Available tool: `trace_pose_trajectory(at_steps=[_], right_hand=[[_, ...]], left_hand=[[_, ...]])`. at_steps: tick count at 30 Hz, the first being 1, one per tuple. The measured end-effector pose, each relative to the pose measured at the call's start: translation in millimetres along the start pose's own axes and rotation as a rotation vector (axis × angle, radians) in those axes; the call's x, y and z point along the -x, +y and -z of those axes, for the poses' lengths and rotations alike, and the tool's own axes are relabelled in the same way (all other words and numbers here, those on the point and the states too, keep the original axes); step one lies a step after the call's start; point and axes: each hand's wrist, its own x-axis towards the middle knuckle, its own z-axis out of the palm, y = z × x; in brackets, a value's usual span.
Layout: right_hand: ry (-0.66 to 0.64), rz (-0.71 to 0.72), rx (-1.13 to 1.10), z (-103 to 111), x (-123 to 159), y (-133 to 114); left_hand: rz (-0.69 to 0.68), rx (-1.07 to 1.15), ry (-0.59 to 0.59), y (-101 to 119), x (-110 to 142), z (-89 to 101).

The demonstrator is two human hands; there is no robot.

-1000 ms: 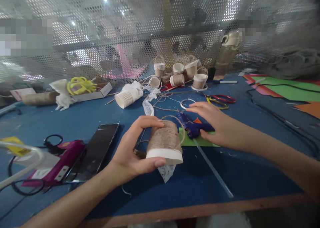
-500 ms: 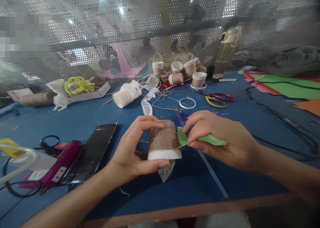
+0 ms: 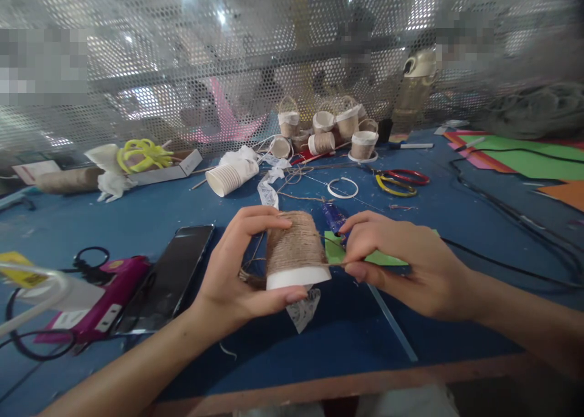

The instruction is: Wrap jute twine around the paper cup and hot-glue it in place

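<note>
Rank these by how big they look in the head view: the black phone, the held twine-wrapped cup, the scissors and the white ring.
Largest to smallest:
1. Black phone and twine-wrapped cup, too close to rank
2. Scissors
3. White ring

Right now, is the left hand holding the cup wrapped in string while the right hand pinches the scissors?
Not quite. The right hand is pinching a strand of string, not the scissors, which lie farther back on the table. The head view shows it. The left hand is holding the string-wrapped cup, as you said.
</note>
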Motion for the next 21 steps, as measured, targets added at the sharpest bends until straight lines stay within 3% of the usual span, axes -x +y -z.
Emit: trace_pose_trajectory(at_steps=[21], right_hand=[[-0.038, -0.106, -0.024, -1.1, -2.8, -1.1]], left_hand=[[0.034, 0.159, 0.058, 4.2, -0.5, -6.6]])
